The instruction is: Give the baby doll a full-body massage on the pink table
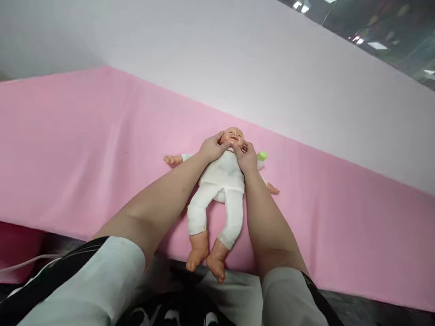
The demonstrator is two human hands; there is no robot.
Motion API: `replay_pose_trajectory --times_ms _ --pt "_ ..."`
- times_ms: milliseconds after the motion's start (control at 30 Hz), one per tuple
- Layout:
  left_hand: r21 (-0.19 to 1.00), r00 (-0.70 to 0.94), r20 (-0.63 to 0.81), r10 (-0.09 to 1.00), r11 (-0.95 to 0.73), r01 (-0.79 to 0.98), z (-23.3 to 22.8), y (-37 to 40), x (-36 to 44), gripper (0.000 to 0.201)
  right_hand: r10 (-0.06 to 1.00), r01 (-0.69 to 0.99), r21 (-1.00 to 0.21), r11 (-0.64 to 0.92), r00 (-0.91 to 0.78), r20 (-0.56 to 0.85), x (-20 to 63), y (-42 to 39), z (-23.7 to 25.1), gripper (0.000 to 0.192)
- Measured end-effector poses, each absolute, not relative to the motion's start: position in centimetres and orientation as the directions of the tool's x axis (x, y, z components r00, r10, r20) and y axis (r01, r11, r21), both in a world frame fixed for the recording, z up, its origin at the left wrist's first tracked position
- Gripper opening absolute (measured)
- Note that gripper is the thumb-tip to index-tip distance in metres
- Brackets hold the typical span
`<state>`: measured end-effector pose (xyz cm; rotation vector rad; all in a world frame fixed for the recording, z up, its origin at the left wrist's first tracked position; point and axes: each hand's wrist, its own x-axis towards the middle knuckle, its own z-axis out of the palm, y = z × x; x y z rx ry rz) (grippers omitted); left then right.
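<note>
A baby doll (222,170) in white clothes lies on its back on the pink cover, its head away from me and its feet near the front edge. My left hand (213,147) is closed around one side of the doll's head and jaw, thumb near the chin. On the other side, my right hand (247,156) grips the head and neck, thumb also at the chin; some of its fingers are hidden behind the head. The doll's arms stretch out to both sides. A small item with a light green top (262,155) lies just right of my right hand, partly hidden.
The pink cover (340,217) spreads over the long table, with folds at the left. Behind it rises a white wall (238,59), with dark glass (380,31) at the upper right. A pale cable (32,260) runs at lower left.
</note>
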<state>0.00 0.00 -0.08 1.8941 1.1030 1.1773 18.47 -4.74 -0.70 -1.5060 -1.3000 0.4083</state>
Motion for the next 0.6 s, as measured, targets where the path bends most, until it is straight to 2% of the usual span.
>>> replay_pose_trajectory --times_ms 200,400,533,600 --pt "0.878 0.242 0.37 0.897 -0.423 0.223 -1.1 1.0 0.2 0.064 0.864 0.477 -0.855 0.204 0.322 0.386 18.9 -4.5 -0.8 0.061" --pt "0.896 0.22 0.351 0.91 -0.395 0.204 -1.6 1.8 0.3 0.063 0.834 0.534 -0.818 0.213 0.337 0.438 18.9 -4.5 -1.1 0.059" --pt "0.89 0.236 0.338 0.911 -0.391 0.234 -1.1 1.2 0.2 0.067 0.846 0.513 -0.841 0.175 0.359 0.395 18.6 -4.7 -0.9 0.057" --pt "0.888 0.242 0.317 0.917 -0.377 0.265 -0.8 0.7 0.1 0.077 0.851 0.51 -0.848 0.144 0.374 0.369 18.3 -4.8 -0.7 0.061"
